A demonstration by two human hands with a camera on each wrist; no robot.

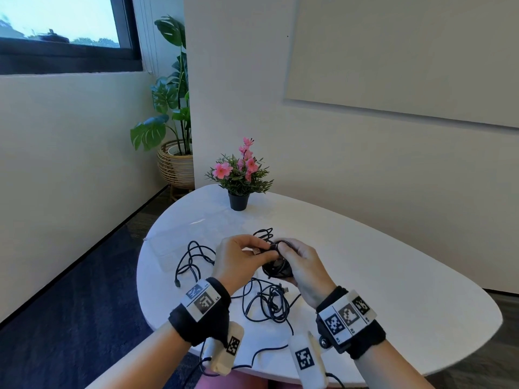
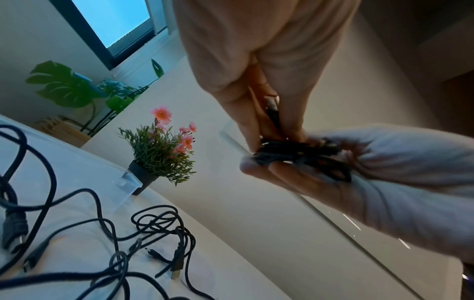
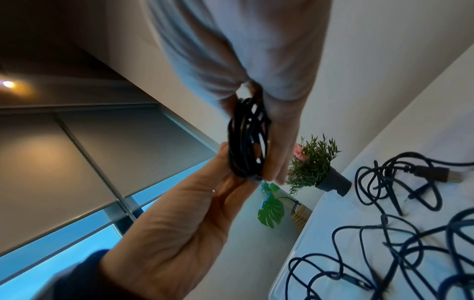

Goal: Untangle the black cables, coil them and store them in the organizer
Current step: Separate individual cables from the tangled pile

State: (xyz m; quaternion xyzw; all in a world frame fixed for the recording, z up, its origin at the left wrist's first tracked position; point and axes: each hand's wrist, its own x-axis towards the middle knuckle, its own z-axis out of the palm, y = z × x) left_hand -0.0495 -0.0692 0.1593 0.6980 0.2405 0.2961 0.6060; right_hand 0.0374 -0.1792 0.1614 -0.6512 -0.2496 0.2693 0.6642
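Fingers [image 1: 259,244] of both hands grip a coiled black cable [image 1: 276,269] above the white oval bench [image 1: 393,276], in front of a pink-flowered potted plant [image 1: 238,178], loose black cables [image 1: 266,301] below

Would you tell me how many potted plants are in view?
2: a pink-flowered plant on the table's far side; a large-leaved plant in a woven basket on the floor behind.

A rounded glossy white table [image 1: 393,276] is standing near pale cream walls [image 1: 351,169]; a small black pot of pink flowers [image 1: 240,175] is sitting at its far edge; a tall leafy green plant in a woven basket [image 1: 174,127] is filling the far left corner; daylight is coming through a dark-framed window [image 1: 64,26]; dark blue carpet [image 1: 70,304] is covering the floor.
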